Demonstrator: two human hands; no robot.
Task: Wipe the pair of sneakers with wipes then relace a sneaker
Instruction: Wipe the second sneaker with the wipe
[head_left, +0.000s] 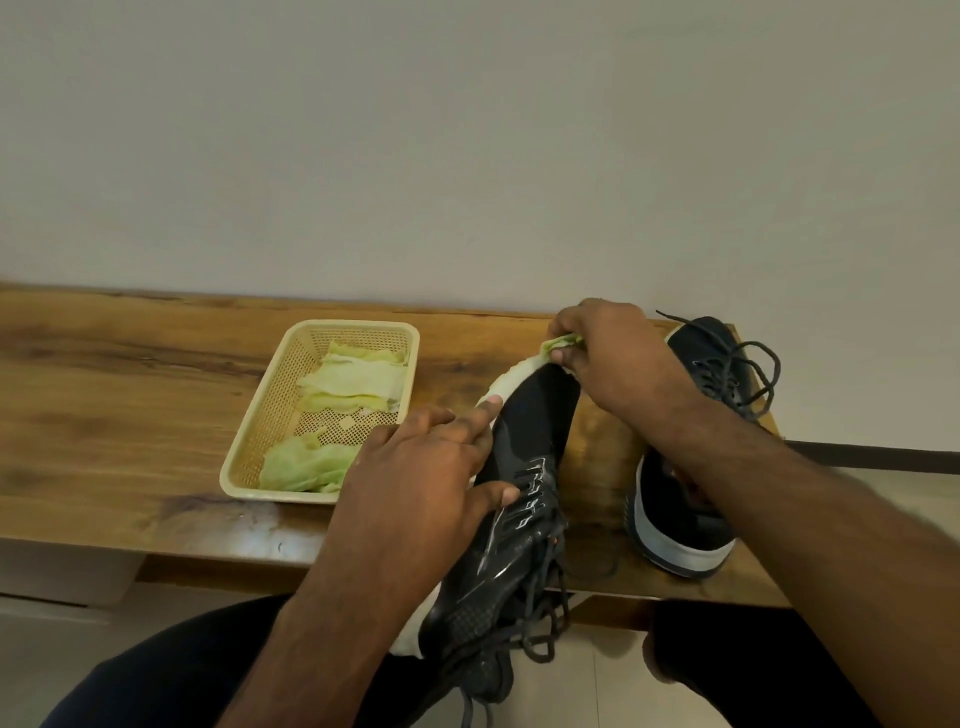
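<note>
Between both hands (415, 467): tilted sneaker (519, 499)

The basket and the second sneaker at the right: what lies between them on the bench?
In the head view, the sneaker being wiped lies between the basket and the second sneaker, steadied by the left hand.
</note>
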